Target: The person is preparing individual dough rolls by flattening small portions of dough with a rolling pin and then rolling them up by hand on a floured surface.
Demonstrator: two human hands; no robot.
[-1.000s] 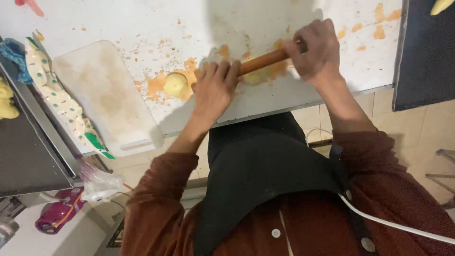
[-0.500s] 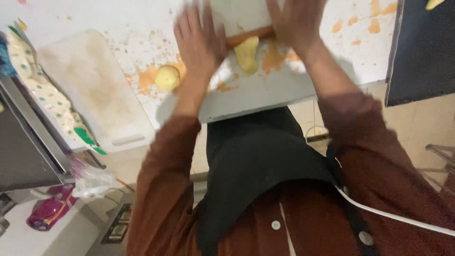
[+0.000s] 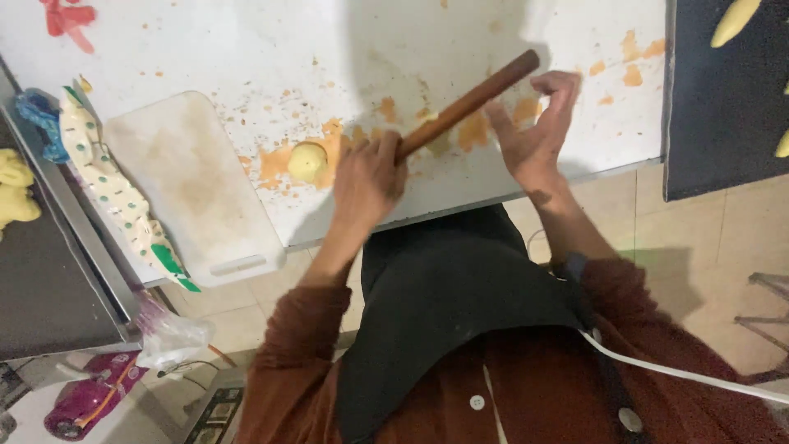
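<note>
The left hand (image 3: 367, 179) is clenched around the lower end of a wooden rolling pin (image 3: 468, 103), which slants up toward two o'clock over the white table (image 3: 271, 57). The right hand (image 3: 536, 131) is open, fingers spread, just beside the pin at its four o'clock without gripping it. A yellow dough ball (image 3: 307, 161) sits at nine o'clock of the left hand, with a white cutting board (image 3: 193, 185) farther that way.

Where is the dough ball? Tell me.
In the head view, the yellow dough ball sits on the white table, just left of the left hand holding the rolling pin, right of the white cutting board.
</note>
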